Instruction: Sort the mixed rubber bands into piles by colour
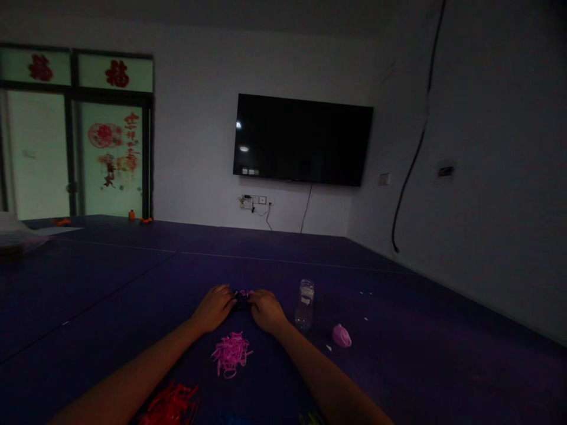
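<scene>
On the purple table, both hands meet at a small dark object (242, 301) with pink bits on top; its exact kind is too dim to make out. My left hand (217, 306) has its fingers curled on the object's left side. My right hand (267, 309) grips the right side, its fingertips near the pink bits. Closer to me, between the forearms, lies a loose pile of pink strips (231, 354). A clear glass bottle (304, 304) with a small label stands upright, without a lid, just right of my right hand. Farther right sits a pink cap (341, 336) with a loop.
A heap of red strips (170, 405) lies at the near edge, partly behind my left forearm. White scraps (328, 348) dot the right side. A clear plastic bag (18, 233) and small orange items (132, 215) are at the far left. A television (303, 140) hangs on the wall.
</scene>
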Available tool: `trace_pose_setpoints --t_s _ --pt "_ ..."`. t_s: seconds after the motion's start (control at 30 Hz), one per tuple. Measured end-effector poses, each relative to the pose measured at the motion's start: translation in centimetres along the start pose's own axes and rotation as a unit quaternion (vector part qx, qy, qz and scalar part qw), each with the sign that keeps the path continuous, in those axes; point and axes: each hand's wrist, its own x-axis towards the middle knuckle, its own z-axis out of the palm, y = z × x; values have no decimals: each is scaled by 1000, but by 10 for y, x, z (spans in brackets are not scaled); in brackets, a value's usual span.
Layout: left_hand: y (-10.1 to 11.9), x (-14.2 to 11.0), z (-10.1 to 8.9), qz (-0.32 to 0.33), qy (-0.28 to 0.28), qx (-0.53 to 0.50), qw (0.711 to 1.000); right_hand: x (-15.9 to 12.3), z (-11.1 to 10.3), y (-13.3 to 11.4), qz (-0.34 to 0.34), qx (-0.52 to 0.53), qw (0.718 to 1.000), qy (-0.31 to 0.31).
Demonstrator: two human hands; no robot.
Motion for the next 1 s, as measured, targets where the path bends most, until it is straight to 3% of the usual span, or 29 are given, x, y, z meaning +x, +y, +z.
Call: trace_pose_setpoints --t_s 0.23,0.4,0.57,0.87,1.0 --pt "-3 0 1 26 -6 -28 999 -3 -1 -1 29 -3 999 39" --pt "-6 0 4 51 -46 -52 996 -3 -1 0 88 -26 994 59" --pt "-4 0 2 62 -36 -42 997 -3 -2 0 124 -43 989 61" --pt "-6 0 3 73 -43 -52 995 -4 -2 -1 21 -26 999 24" --pt "-4 0 1 61 -48 -44 996 -4 -1 -2 26 -38 999 14"
